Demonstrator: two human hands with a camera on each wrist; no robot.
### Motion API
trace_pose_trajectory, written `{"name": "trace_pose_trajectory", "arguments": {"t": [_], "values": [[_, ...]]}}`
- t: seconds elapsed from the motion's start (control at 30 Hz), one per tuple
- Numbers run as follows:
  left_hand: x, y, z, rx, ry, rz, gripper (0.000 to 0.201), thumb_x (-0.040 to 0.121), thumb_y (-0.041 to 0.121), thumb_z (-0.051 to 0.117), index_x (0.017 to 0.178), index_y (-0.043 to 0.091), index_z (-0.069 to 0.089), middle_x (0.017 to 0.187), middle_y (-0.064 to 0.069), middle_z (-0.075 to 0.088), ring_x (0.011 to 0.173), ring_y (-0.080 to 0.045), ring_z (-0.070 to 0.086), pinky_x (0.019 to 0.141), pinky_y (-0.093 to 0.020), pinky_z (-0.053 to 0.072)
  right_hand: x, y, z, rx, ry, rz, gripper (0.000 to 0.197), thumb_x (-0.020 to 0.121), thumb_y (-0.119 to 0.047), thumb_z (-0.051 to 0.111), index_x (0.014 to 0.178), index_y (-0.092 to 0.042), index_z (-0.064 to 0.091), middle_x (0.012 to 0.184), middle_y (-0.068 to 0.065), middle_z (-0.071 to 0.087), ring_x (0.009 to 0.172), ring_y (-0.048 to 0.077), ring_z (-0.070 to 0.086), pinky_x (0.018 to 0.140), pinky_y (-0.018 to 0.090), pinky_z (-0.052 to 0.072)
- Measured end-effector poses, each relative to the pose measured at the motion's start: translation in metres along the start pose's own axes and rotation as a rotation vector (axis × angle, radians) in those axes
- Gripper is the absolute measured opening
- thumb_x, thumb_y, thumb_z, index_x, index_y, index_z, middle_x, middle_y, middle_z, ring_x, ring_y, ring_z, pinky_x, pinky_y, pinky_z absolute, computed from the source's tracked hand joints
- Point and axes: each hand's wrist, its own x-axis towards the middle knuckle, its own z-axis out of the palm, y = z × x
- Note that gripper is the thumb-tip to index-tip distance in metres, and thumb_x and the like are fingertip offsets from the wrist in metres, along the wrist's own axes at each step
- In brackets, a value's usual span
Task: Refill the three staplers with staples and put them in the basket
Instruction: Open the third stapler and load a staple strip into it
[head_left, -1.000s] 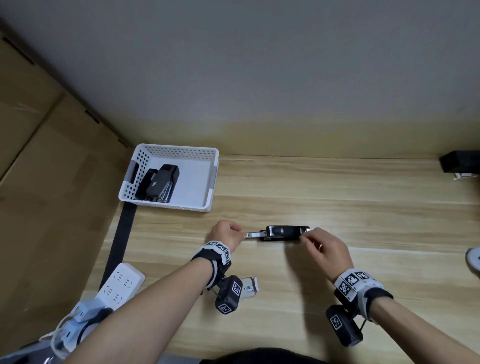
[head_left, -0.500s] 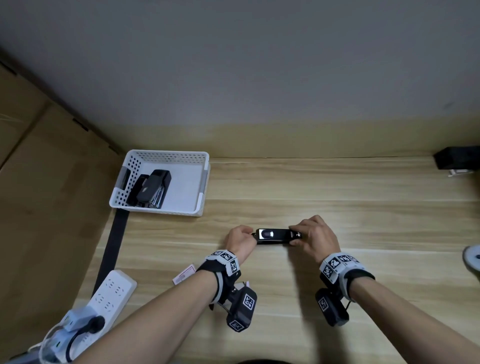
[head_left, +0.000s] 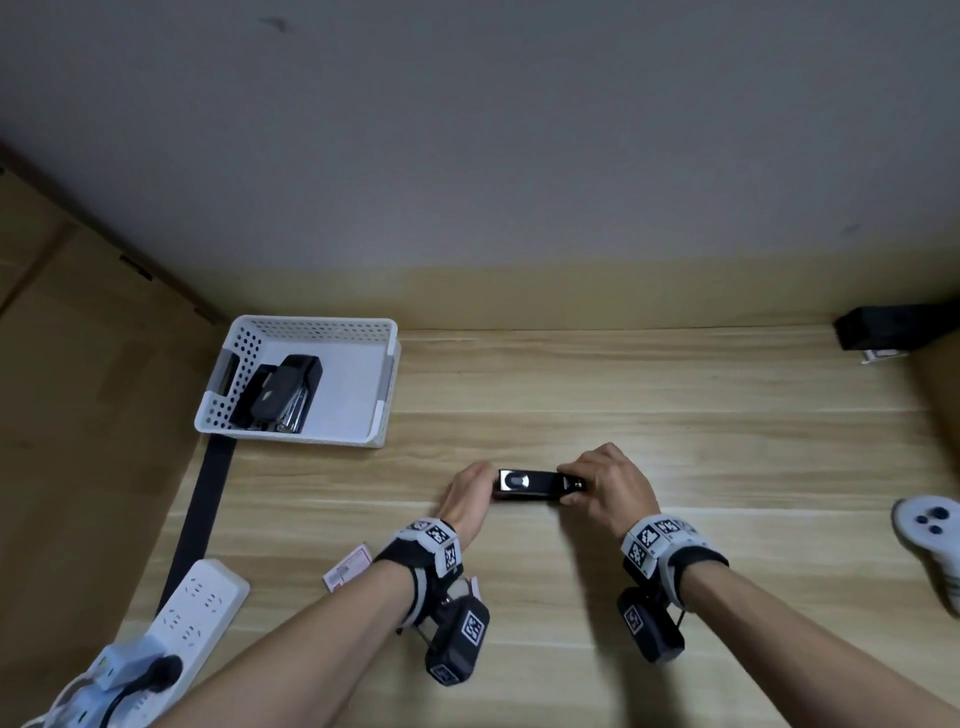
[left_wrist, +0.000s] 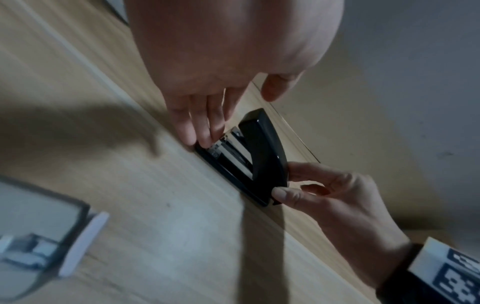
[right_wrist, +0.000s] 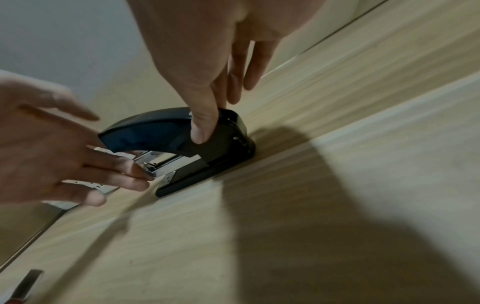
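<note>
The black stapler (head_left: 530, 484) lies on the table (head_left: 675, 415), right of the basket (head_left: 387, 384). The right hand (head_left: 608, 483) pinches its back end; the left hand's (head_left: 470, 493) fingers (right_wrist: 135, 170) seem pressed straight against the metal tray (right_wrist: 155, 164).

The surface (head_left: 675, 415) is pale wood-grain laminate, smooth, with a low sheen along its plank lines. The stapler (right_wrist: 166, 131) on it has a glossy black plastic top cover that catches reflections, a duller black plastic base, and a bright metal staple channel (right_wrist: 155, 162) with a polished, mirror-like finish. The basket (head_left: 249, 358) is white perforated plastic, matt, with a smooth floor; the two staplers in the basket (head_left: 283, 395) show the same black plastic and shiny metal. The power strip (head_left: 197, 613) is smooth white plastic. The wall (head_left: 467, 156) behind looks matt and painted grey. The wrist bands (head_left: 431, 545) look like black cloth.
</note>
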Motion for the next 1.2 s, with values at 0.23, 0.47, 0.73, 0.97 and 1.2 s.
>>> {"name": "trace_pose_trajectory", "arguments": {"t": [0.23, 0.47, 0.73, 0.97, 1.2], "values": [[0.011, -0.001, -0.005, 0.197, 0.014, 0.093, 0.072, 0.079, 0.077, 0.036, 0.119, 0.024, 0.064, 0.113, 0.004, 0.068, 0.104, -0.019, 0.063, 0.096, -0.037, 0.047, 0.0, -0.003, 0.001, -0.009, -0.001, 0.001, 0.036, 0.077, -0.028, 0.076, 0.112, -0.022, 0.069, 0.096, -0.005, 0.066, 0.1, 0.02, 0.05, 0.071, 0.026, 0.038], [-0.002, -0.008, -0.027, 0.089, -0.08, 0.065, 0.063, 0.087, 0.062, 0.039, 0.136, 0.024, 0.052, 0.136, -0.001, 0.058, 0.123, -0.022, 0.054, 0.105, -0.047, 0.042, -0.003, -0.016, 0.003, -0.016, -0.017, 0.038, 0.034, 0.079, -0.023, 0.074, 0.112, -0.023, 0.066, 0.101, -0.006, 0.063, 0.103, 0.019, 0.05, 0.079, 0.03, 0.045], [-0.019, -0.071, -0.106, 0.294, 0.099, 0.229, 0.038, 0.093, 0.033, 0.055, 0.129, 0.02, 0.057, 0.127, 0.002, 0.062, 0.112, -0.016, 0.059, 0.098, -0.031, 0.047, -0.011, -0.072, 0.013, -0.116, 0.168, -0.158, 0.061, 0.074, -0.032, 0.079, 0.128, -0.016, 0.055, 0.123, 0.004, 0.054, 0.107, 0.023, 0.047, 0.091, 0.035, 0.045], [-0.022, -0.162, -0.153, 0.886, 0.169, 0.308, 0.065, 0.073, 0.057, 0.065, 0.124, 0.02, 0.05, 0.122, -0.001, 0.047, 0.116, -0.024, 0.047, 0.094, -0.037, 0.043, -0.049, -0.134, 0.065, -0.034, -0.19, -0.134, 0.071, 0.075, -0.069, 0.062, 0.132, -0.031, 0.043, 0.127, -0.013, 0.043, 0.092, 0.008, 0.055, 0.07, 0.03, 0.049], [-0.021, -0.21, -0.151, 0.906, 0.179, 0.526, 0.039, 0.081, 0.034, 0.066, 0.118, 0.023, 0.057, 0.111, 0.0, 0.05, 0.107, -0.023, 0.047, 0.091, -0.037, 0.043, -0.063, -0.137, 0.123, -0.124, -0.399, 0.05, 0.068, 0.073, -0.038, 0.078, 0.132, -0.035, 0.043, 0.133, -0.006, 0.032, 0.105, 0.02, 0.058, 0.081, 0.036, 0.056]]}}
